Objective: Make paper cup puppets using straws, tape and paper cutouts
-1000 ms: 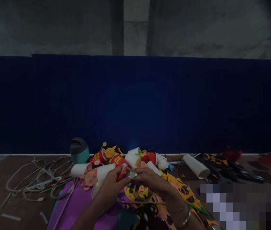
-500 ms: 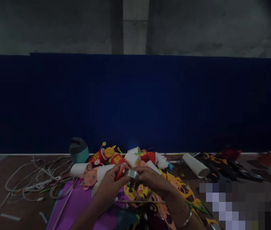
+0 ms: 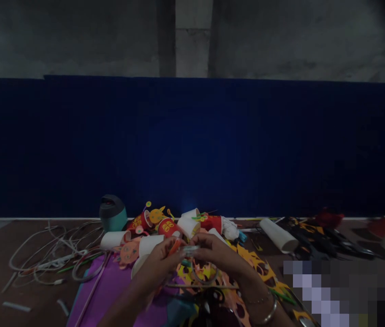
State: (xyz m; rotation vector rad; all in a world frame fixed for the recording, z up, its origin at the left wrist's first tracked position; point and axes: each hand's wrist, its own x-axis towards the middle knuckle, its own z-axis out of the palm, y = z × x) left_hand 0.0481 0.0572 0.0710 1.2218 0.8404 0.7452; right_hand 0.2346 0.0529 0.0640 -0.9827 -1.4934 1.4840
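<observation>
My left hand (image 3: pixel 160 261) is closed, with a slim orange object (image 3: pixel 175 245) held between thumb and fingers; its kind is not clear. Fingers bent, my right hand (image 3: pixel 213 250) pinches a small pale, shiny object (image 3: pixel 190 249) that bridges to my left fingertips. Blur and dim light hide what it is. Below the hands lie yellow and orange cut paper scraps (image 3: pixel 228 295) and a thin stick (image 3: pixel 202 286). A round, ring-like edge (image 3: pixel 204 278) shows just under my right fingers. White paper cups (image 3: pixel 150 244) lie on their sides behind my left hand.
Purple sheets (image 3: pixel 111 286) lie at front left, with tangled white cables (image 3: pixel 52 259) beyond. A teal and grey device (image 3: pixel 113 213) stands at the back. Red cups (image 3: pixel 168 227) and an orange paper animal face (image 3: pixel 129 254) lie centrally. A white tube-like cup stack (image 3: pixel 278 236) and dark tools (image 3: pixel 342 240) lie right.
The pale shiny object has tilted flatter between my hands, and my right fingers have shifted a little. The orange object stays in my left hand.
</observation>
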